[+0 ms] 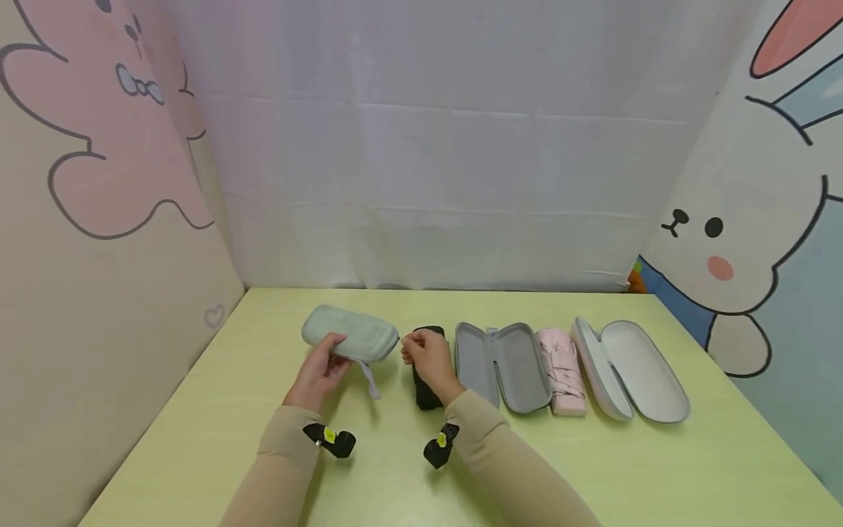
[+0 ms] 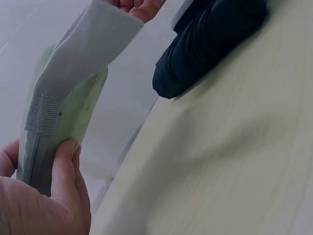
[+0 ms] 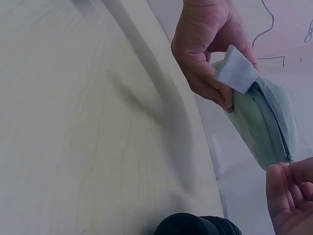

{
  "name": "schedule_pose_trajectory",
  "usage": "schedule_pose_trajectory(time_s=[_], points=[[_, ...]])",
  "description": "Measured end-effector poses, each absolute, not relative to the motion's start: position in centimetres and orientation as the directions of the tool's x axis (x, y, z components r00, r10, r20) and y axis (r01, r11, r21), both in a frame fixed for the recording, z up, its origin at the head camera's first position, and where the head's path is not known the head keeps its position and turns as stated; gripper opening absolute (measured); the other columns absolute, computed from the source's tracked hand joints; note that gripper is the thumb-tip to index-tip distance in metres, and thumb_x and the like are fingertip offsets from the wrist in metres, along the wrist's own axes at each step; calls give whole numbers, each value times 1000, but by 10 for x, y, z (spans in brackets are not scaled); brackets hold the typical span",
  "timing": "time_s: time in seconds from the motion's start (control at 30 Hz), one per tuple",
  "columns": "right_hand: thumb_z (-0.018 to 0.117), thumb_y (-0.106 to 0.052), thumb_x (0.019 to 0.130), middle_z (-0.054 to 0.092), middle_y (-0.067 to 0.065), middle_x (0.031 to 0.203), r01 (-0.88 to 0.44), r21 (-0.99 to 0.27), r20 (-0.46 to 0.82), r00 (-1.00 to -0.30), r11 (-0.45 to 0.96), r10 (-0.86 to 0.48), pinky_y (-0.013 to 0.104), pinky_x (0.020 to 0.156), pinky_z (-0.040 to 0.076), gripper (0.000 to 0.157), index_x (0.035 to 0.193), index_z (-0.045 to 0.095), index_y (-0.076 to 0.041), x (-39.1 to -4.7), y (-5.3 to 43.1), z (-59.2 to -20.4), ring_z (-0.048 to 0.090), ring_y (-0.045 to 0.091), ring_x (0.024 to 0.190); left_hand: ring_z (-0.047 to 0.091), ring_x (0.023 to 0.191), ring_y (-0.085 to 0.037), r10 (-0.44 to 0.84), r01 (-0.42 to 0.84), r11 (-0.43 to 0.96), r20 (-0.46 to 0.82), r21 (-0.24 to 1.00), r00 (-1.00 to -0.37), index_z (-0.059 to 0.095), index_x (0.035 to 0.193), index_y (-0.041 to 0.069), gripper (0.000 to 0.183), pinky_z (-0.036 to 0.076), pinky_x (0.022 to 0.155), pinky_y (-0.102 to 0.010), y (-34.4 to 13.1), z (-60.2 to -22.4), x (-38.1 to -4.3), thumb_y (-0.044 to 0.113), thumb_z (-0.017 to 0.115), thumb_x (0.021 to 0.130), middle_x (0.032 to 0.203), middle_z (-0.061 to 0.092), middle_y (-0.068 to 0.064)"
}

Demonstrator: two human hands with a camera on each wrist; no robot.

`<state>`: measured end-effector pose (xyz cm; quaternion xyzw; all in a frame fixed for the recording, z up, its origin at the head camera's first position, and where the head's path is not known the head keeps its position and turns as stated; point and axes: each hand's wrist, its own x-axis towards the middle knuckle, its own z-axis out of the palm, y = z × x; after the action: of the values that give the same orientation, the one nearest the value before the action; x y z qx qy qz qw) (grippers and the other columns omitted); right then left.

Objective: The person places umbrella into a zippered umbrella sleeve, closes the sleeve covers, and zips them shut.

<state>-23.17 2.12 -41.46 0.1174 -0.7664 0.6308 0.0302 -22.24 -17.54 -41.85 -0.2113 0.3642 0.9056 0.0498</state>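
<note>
A pale green zippered case (image 1: 352, 331) is held up over the left part of the table, its zipper (image 3: 274, 117) running along the side. My left hand (image 1: 320, 373) grips its near left side, thumb on top and fingers underneath. From that side hangs a light grey fabric strap (image 1: 369, 379), seen large in the left wrist view. At the case's right end, my right hand (image 1: 428, 359) pinches the small zipper pull (image 3: 289, 158) between thumb and curled forefinger. Behind that hand lies a black folded umbrella (image 1: 426, 395), partly hidden by it.
To the right, in a row on the table (image 1: 395, 476), lie an open grey case (image 1: 522, 366), a pink folded umbrella (image 1: 561, 369) and an open white-lined glasses case (image 1: 644, 373). A white curtain (image 1: 421, 183) closes off the back, with cartoon-printed panels on both sides.
</note>
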Motion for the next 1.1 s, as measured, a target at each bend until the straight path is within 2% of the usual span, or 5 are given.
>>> schedule_pose_trajectory(time_s=[0.13, 0.33, 0.63, 0.93, 1.1], points=[[58, -3, 91, 62, 11, 72, -200, -962, 172, -973, 187, -152, 29, 61, 53, 16, 93, 61, 13, -230, 21, -414, 64, 38, 73, 59, 75, -10, -83, -227, -737, -419, 637, -904, 39, 103, 5, 20, 47, 80, -18, -173, -419, -222, 7, 54, 89, 99, 46, -6], [58, -3, 91, 62, 10, 71, -227, -950, 199, -969, 214, -147, 33, 62, 54, 16, 91, 62, 12, -228, 19, -415, 64, 34, 69, 59, 70, -10, -117, -205, -749, -430, 630, -895, 40, 100, 5, 17, 48, 76, -17, -169, -418, -220, 7, 54, 89, 85, 51, -3], [58, -1, 91, 63, 18, 74, -239, -952, 209, -965, 193, -160, 40, 64, 54, 13, 90, 61, 12, -224, 16, -418, 64, 38, 71, 57, 76, -11, -134, -163, -791, -427, 590, -894, 39, 103, 6, 20, 47, 79, -19, -166, -419, -221, 4, 54, 90, 103, 41, -6], [57, 0, 91, 63, 17, 73, -249, -948, 212, -959, 199, -188, 35, 62, 54, 13, 89, 61, 12, -220, 12, -418, 64, 37, 70, 58, 74, -8, -144, -106, -833, -400, 542, -905, 40, 101, 5, 16, 48, 76, -18, -164, -421, -222, 3, 52, 90, 85, 53, -2], [57, 0, 91, 62, 19, 73, -242, -955, 209, -960, 172, -187, 45, 66, 53, 14, 89, 60, 13, -220, 12, -417, 63, 41, 72, 58, 75, -8, -146, -102, -843, -407, 528, -902, 40, 103, 4, 16, 48, 77, -18, -162, -421, -223, 2, 51, 91, 90, 52, -2]])
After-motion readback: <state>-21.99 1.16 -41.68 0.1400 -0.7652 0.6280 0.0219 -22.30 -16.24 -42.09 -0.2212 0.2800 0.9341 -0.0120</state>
